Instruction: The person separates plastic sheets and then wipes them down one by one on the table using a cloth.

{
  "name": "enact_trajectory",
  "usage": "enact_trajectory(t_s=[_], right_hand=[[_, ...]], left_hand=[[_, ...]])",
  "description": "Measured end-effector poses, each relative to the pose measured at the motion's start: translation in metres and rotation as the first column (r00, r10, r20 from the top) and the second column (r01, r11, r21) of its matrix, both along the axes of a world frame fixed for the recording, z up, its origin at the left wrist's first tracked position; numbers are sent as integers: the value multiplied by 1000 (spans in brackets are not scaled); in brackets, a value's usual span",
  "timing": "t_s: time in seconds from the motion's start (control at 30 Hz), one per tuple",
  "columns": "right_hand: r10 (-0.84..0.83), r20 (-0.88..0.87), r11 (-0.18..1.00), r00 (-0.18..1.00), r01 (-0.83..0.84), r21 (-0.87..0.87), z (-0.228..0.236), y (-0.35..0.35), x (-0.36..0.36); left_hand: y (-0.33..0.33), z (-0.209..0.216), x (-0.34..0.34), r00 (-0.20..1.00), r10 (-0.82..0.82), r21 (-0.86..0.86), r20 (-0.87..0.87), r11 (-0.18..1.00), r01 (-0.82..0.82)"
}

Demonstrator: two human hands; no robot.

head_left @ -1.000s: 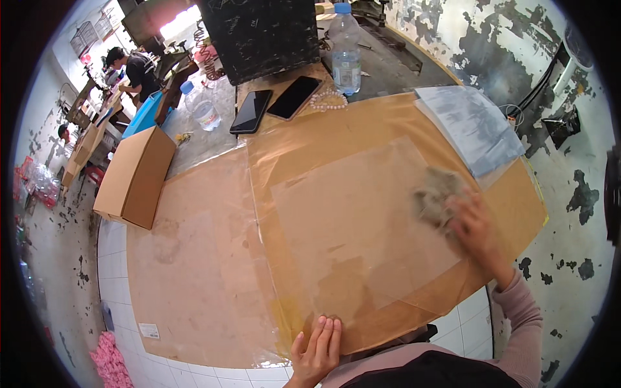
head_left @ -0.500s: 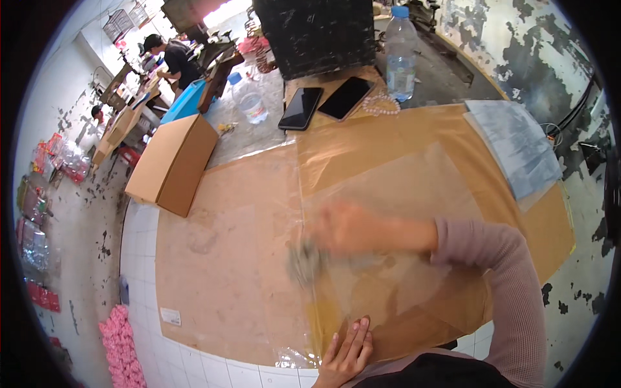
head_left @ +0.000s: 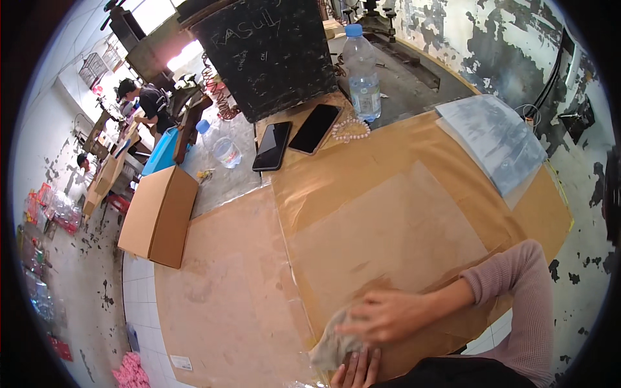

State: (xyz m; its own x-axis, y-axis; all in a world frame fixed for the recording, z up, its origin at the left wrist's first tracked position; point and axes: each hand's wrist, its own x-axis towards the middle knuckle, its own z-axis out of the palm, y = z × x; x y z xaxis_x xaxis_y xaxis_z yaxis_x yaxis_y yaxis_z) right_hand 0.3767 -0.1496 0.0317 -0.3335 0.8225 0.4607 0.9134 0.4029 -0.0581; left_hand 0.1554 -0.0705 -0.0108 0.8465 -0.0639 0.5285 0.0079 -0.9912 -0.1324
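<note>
One crumpled grey-beige cloth (head_left: pixel 332 344), bunched, under the right hand (head_left: pixel 389 315)

Head view, one, wide fisheye — I am looking forward and down, my right hand (head_left: pixel 389 315) and covered table (head_left: pixel 226 278) lying near, black panel (head_left: pixel 272 64) standing farther.

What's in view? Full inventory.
cloth: 1, grey-beige, near edge
table: 1, brown, centre
cardboard box: 1, brown, left edge
phones: 2, black, far side
bracelet: 1, pale pink, beside phones
bottles: 2, clear, blue-capped, far side
panel: 1, black, behind phones
plastic sheets: several, grey-blue, far right
label: 1, white, near left corner
bundle: 1, pink, lower-left floor
people: 2, one in black, background left
background clutter: uncountable, mixed, far left
left hand: 1, bare, by cloth
right hand: 1, bare, on cloth
</note>
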Motion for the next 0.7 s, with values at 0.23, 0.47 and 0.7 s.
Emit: enact_trajectory(t_s=[0.23,0.47,0.7], right_hand=[[-737,-36,676,675,737,3,-5,-20,198],[-352,-50,936,935,351,-20,41,-9,72],[-475,45,875,879,477,-84,12,-94,19]], left_hand=[[-8,54,6,973,27,-189,-230,979,-71],[2,33,5,993,5,-56,-116,998,-12],[1,42,2,988,6,-192,-151,981,-35]])
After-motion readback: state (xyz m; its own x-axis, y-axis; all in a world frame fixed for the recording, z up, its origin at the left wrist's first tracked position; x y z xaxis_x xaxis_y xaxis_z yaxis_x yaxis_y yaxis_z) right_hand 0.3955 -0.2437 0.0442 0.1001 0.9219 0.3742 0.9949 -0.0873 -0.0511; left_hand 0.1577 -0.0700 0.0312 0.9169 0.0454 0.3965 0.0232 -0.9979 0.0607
